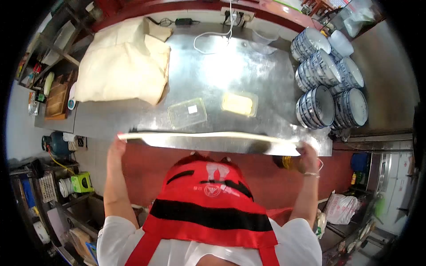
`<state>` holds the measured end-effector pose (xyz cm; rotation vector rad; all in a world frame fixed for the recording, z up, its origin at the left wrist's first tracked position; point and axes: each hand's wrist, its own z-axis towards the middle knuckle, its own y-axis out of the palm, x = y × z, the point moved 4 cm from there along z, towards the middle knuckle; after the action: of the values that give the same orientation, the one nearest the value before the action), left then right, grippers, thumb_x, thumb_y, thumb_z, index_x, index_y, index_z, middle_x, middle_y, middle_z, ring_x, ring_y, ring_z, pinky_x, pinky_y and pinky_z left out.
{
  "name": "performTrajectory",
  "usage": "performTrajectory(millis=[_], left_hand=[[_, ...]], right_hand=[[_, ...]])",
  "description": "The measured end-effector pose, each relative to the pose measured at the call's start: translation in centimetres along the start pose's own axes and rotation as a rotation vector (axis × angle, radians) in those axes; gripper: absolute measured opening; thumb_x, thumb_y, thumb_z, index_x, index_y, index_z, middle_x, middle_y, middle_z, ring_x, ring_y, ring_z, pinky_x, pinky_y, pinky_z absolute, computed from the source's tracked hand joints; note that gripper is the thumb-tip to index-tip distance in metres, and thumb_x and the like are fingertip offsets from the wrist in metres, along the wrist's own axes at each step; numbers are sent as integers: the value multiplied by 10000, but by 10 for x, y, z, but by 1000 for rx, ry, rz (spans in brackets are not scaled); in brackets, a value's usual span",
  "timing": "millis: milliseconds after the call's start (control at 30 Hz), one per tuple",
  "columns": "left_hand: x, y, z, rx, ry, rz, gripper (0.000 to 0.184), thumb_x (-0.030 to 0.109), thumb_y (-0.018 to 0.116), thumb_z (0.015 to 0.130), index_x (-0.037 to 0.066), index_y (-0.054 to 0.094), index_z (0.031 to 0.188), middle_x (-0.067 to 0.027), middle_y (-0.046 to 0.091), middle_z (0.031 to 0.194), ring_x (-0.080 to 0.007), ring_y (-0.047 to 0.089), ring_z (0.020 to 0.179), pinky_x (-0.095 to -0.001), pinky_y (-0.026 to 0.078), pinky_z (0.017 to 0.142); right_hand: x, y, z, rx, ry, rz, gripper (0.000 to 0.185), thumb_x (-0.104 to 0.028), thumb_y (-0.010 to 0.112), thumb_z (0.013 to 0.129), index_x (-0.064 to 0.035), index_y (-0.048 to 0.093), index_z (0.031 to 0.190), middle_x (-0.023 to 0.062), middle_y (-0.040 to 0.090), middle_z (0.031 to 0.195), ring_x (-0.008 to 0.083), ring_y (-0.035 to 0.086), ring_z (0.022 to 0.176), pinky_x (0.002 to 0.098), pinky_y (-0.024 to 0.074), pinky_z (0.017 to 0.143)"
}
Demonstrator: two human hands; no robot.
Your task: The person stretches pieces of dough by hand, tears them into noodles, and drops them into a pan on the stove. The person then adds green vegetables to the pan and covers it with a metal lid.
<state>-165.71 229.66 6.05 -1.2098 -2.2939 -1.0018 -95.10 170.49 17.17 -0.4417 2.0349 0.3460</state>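
A long pale strand of dough [208, 134] stretches across in front of me, along the near edge of the steel table [199, 80]. My left hand [117, 144] is closed on its left end. At the other end, my right hand [307, 156] grips the strand, its fingers somewhat blurred. Beyond the dough lie a clear plastic lid [187, 113] with a white label and a clear container [239, 103] with something yellow in it.
Stacks of blue-and-white bowls [315, 106] stand at the table's right side. A cream cloth [124, 66] covers something bulky at the back left. A white cable [215, 33] lies at the back, below a wall socket [237, 16].
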Motion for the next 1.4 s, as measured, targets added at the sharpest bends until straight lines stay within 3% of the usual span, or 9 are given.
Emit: performTrajectory(millis=[133,267,400,533,667,767,867,1100,1400], left_hand=[[120,40,-67,-427,265,-81,293,149,575,908,14,554,1168,-104,635,1092,-163,614,991,-255,533,783],[103,26,-94,-644,345,-94,322,153,598,889,33,555,1184,-68,641,1076,-150,614,978,-265,531,838],[-26,-68,-33,127,57,-190,342,144,626,864,17,554,1174,-77,626,1101,-149,614,956,-282,536,837],[29,-95,3,-516,-53,-96,364,161,607,882,18,528,1207,-80,580,1201,-138,585,1033,-274,540,815],[94,-21,-52,-244,282,-144,384,187,593,896,32,509,1237,-65,577,1212,-136,582,1046,-258,533,813],[74,-54,15,-253,27,-124,360,196,471,965,57,475,1296,-65,546,1272,-162,554,1108,-262,506,815],[41,-30,-3,216,-87,-177,334,194,489,950,41,502,1247,-65,567,1235,-185,555,1114,-307,458,962],[123,-5,30,-384,-8,-192,336,32,618,816,-12,563,1144,-141,613,1094,-224,601,1000,-329,530,852],[98,43,-21,-18,25,-334,349,282,339,996,46,535,1163,-89,615,1143,-248,592,1067,-492,420,971]], right_hand=[[-161,15,-58,-69,-368,78,309,-247,582,903,23,583,1054,104,635,929,215,621,849,332,532,756],[-114,9,-50,-85,-261,305,281,-253,553,915,-25,577,1076,75,629,959,194,610,842,334,504,794],[28,-10,5,45,110,-256,294,-226,616,879,28,613,1026,48,643,736,134,584,597,226,485,528],[-46,-3,-4,1,-68,-191,270,-206,612,888,28,619,1022,44,633,776,95,546,584,213,457,515],[-80,-11,-11,-48,-193,0,206,-171,617,872,19,644,947,37,620,755,83,548,608,189,438,519],[-28,-4,-1,153,-14,-765,226,-166,662,824,45,629,897,54,629,710,102,554,510,213,439,469],[-20,0,3,256,-118,-610,227,-208,648,834,15,609,851,44,621,686,107,566,497,217,422,455],[-89,1,-40,-94,-214,189,208,-212,532,937,-44,597,1040,45,631,972,156,598,862,294,488,744],[-68,-9,-21,144,-94,-15,211,-251,567,916,-56,601,990,-45,533,744,39,458,589,176,373,495]])
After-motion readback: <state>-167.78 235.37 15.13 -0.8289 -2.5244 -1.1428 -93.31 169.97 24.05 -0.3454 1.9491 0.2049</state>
